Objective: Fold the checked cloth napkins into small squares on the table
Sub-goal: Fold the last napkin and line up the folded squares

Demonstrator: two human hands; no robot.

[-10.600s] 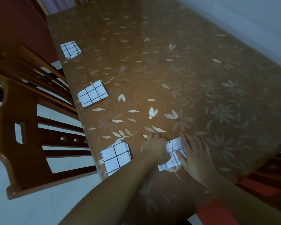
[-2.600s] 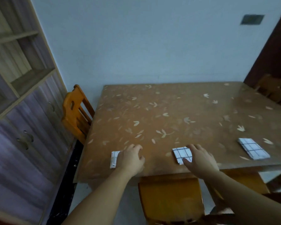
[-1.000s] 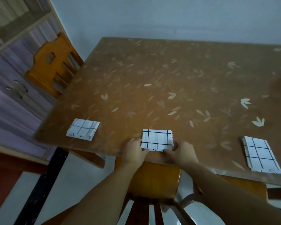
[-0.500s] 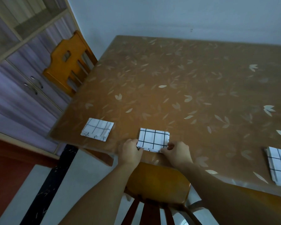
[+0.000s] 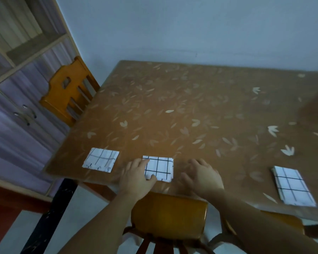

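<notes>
Three white napkins with black checks lie folded into small squares along the near edge of the table (image 5: 200, 110). The middle napkin (image 5: 161, 167) has my left hand (image 5: 136, 177) resting on its left side, thumb on its near edge, fingers spread. To its right, my right hand (image 5: 203, 176) lies flat on the bare tabletop with fingers apart, not touching any cloth. The left napkin (image 5: 101, 159) sits near the table's front-left corner. The right napkin (image 5: 293, 186) lies near the front edge at the right.
The table has a brown leaf-patterned cover. A wooden chair (image 5: 168, 217) stands tucked below my hands. Another chair (image 5: 68, 90) stands at the table's left side. A cabinet with shelves (image 5: 17, 74) is further left, a pale wall behind.
My right hand has let go of the middle napkin's near edge and moved right onto the table. My left hand has shifted from pinching the edge to resting on the napkin.
</notes>
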